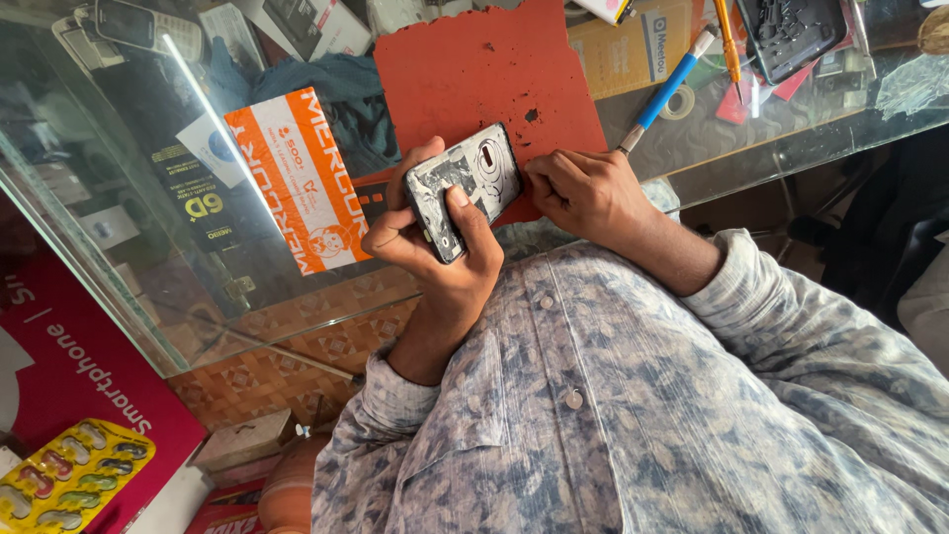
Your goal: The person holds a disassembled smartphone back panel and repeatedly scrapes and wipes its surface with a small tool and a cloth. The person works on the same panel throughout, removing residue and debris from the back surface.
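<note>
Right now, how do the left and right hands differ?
The left hand wraps the opened phone, thumb across it. The right hand sits beside it over the orange mat, fingers curled. The left hand's grip is plainly shut; the right hand's is hidden. Both are bare.

Daylight fills the scene, bright and even, without hard shadows. The glass bench (148, 227) takes most of the glare: a thin white streak of reflected light runs diagonally across its top near the far left corner, and pale reflections wash over the boxes seen through it. More sheen lies on the glass toward the far right corner. The red mat (484, 69) is evenly lit and strongly saturated. The stripped phone (463, 190) shows small glints on its metal frame. Soft shadow gathers under the left hand (435, 247) and the right hand (583, 193). Focus is sharp at the centre; the patterned shirt (643, 415) looks slightly smeared, and the bench's straight edges lean and bow toward the frame's corners.
</note>
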